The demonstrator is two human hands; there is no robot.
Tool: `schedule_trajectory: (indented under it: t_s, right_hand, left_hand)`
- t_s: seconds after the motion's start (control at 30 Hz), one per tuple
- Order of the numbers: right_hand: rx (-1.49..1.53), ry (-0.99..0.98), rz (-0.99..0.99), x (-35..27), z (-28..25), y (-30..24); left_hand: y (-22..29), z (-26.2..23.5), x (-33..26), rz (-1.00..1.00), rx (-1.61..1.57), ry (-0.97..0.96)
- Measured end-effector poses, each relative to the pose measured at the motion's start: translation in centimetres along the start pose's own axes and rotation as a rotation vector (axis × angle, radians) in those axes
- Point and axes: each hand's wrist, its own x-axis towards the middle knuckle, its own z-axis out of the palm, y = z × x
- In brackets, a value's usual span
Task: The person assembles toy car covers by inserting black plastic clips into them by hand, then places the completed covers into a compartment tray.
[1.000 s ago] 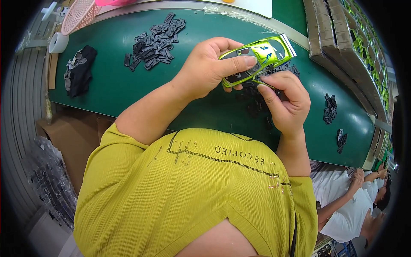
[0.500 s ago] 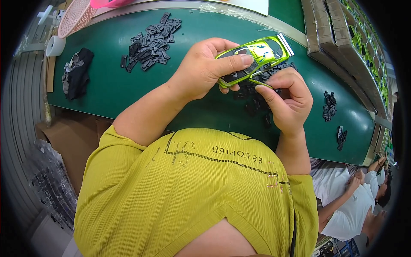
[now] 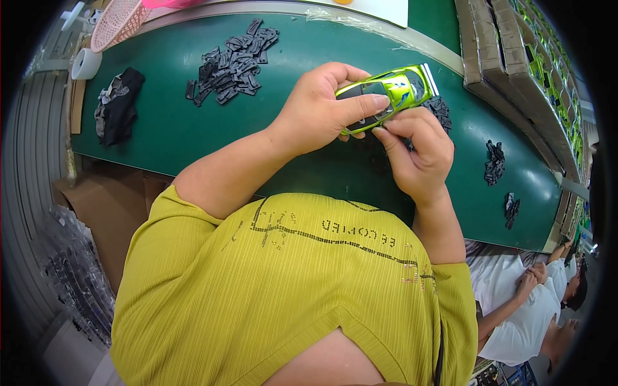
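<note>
A shiny lime-green toy car (image 3: 398,85) with a dark cabin is held above the table, tilted, its silver-edged end pointing right and away. My left hand (image 3: 317,110) is closed around its rear half, thumb pressed on top and fingers underneath. My right hand (image 3: 421,147) is pinched at the car's near side, thumb and forefinger together on its edge. Those fingers hide the part they grip. Behind my right hand lies a heap of small black plastic parts (image 3: 439,110), partly covered.
On the green table (image 3: 309,51), a larger heap of black parts (image 3: 238,61) lies far left. A dark cloth (image 3: 119,106), a white tape roll (image 3: 85,64) and a pink basket (image 3: 119,24) are at the left. Cardboard trays (image 3: 515,83) of green car bodies stand right; co-workers (image 3: 524,302) sit beyond.
A thin green side piece stuck out from the car in my right fingers; now it no longer stands out. Both hands and the car have shifted slightly, the right hand moving left and nearer the car.
</note>
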Motion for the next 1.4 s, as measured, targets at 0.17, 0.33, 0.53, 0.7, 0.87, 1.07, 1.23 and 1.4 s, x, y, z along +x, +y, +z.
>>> schedule_trajectory:
  t_s: [0.17, 0.33, 0.53, 0.7, 0.87, 1.07, 1.23, 1.4]
  right_hand:
    - [-0.059, 0.045, -0.094, -0.1, -0.1, -0.4]
    - [0.721, 0.255, 0.441, -0.9, -0.3, -0.8]
    - [1.068, -0.129, 0.921, -0.4, -1.8, 0.0]
    - [1.399, -0.143, 1.017, -0.8, -1.5, 0.4]
    - [1.440, -0.135, 1.097, -0.5, -0.7, 0.0]
    - [1.479, -0.175, 1.131, -1.0, -0.4, 0.5]
    - [1.463, -0.182, 1.194, -0.7, -0.1, 0.3]
    - [1.653, -0.156, 1.128, -1.7, 1.1, 0.5]
  left_hand:
    - [0.0, -0.3, -0.2, 0.125, -0.016, -0.069]
    - [-0.4, -0.9, -0.1, 0.371, -0.091, -0.206]
    - [-0.5, -1.0, 0.0, 0.384, -0.046, -0.267]
    - [-1.0, -1.0, 0.3, 0.269, -0.161, -0.265]
    - [-1.2, -1.2, 0.4, 0.272, -0.121, -0.263]
    - [-1.0, -0.7, 0.2, 0.251, -0.107, -0.266]
    - [-0.8, -0.6, 0.0, 0.285, 0.020, -0.222]
    - [-0.7, -0.5, -0.1, 0.329, 0.033, -0.213]
